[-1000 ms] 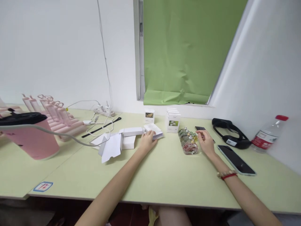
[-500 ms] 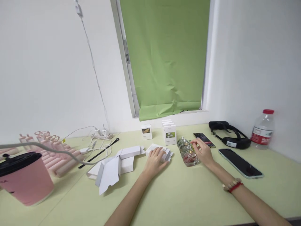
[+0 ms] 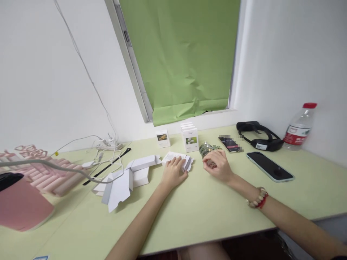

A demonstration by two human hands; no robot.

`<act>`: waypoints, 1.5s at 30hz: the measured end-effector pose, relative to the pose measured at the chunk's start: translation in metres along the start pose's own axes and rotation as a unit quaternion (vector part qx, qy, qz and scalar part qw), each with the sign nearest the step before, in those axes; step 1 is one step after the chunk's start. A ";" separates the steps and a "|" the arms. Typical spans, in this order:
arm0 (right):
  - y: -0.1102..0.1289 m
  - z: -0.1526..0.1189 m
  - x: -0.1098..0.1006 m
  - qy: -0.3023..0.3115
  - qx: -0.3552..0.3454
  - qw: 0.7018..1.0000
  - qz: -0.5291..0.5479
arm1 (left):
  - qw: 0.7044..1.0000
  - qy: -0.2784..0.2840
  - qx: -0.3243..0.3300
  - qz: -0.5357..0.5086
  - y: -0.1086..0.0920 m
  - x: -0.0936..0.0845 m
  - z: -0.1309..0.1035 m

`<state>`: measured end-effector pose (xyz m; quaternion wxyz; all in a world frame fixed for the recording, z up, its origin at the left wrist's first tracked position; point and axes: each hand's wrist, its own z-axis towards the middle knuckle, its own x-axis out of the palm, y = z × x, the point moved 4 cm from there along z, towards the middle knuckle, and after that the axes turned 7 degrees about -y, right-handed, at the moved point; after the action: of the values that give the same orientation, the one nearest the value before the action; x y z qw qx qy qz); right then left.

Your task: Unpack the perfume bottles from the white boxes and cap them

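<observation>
My left hand (image 3: 173, 172) lies on the small white boxes (image 3: 187, 164), fingers stretched out. My right hand (image 3: 219, 167) is curled over the near end of a row of clear round containers (image 3: 205, 147) with green contents. Its fingers close round the nearest one, which is mostly hidden. Green discs (image 3: 216, 147) lie just behind that hand. Beyond the row stands a stack of white picture boxes (image 3: 191, 139), and a single white box (image 3: 162, 138) stands to their left.
Unfolded white cardboard (image 3: 121, 184) lies left of my left hand. Two phones (image 3: 268, 167), a black headset (image 3: 260, 137) and a red-capped bottle (image 3: 298, 126) are at right. Left are a pink cup (image 3: 24, 206), pink tubes (image 3: 51, 177), a power strip and cables (image 3: 108, 144).
My right hand has moved left and toward me, from beside the clear containers to over their near end. My left hand stays on the white boxes. The camera has tilted down.
</observation>
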<state>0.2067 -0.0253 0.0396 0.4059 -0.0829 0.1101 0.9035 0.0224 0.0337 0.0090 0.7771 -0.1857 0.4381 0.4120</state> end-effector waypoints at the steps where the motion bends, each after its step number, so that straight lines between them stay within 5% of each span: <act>1: 0.002 -0.001 0.002 0.011 0.000 1.000 0.002 | 1.000 0.004 0.006 -0.001 -0.002 -0.001 0.000; 17: 0.005 -0.015 0.022 0.249 -0.085 0.965 0.009 | 0.994 0.052 0.096 -0.023 -0.045 -0.016 0.001; 33: 0.008 -0.016 0.020 0.304 -0.078 0.949 0.014 | 0.996 0.054 0.067 -0.035 -0.048 -0.010 -0.001; 45: 0.022 -0.020 0.021 0.325 -0.100 0.940 -0.038 | 0.997 0.057 0.035 -0.036 -0.047 -0.022 0.003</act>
<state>0.1774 -0.0295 0.0183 0.3714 -0.4162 0.1416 0.8178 0.0557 -0.0029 0.0255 0.7711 -0.1969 0.4893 0.3568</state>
